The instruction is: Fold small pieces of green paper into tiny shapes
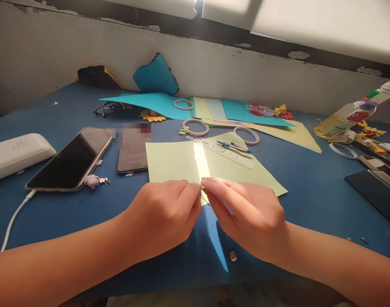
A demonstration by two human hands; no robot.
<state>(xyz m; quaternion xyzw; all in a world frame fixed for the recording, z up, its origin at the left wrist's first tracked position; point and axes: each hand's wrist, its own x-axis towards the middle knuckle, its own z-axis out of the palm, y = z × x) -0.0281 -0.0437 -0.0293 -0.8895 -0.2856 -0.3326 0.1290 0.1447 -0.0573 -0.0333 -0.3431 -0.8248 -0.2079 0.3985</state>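
Note:
My left hand (169,209) and my right hand (246,209) meet over the near edge of a pale green paper sheet (172,160). Between their fingertips is a small folded piece of green paper (202,187), mostly hidden by the fingers. Both hands are closed in a pinch on it. On the sheet, beyond my fingers, lie a clear ruler (220,152) and a metal drawing compass (235,148). A strip of sunlight crosses the sheet and runs between my hands.
Tape rolls (195,127) and coloured paper (146,104) lie farther back. To the left are a phone (73,157), a second phone (131,155) and a white power bank (18,153). A bottle (348,115) leans at right. A coin-like disc (233,256) lies near the front edge.

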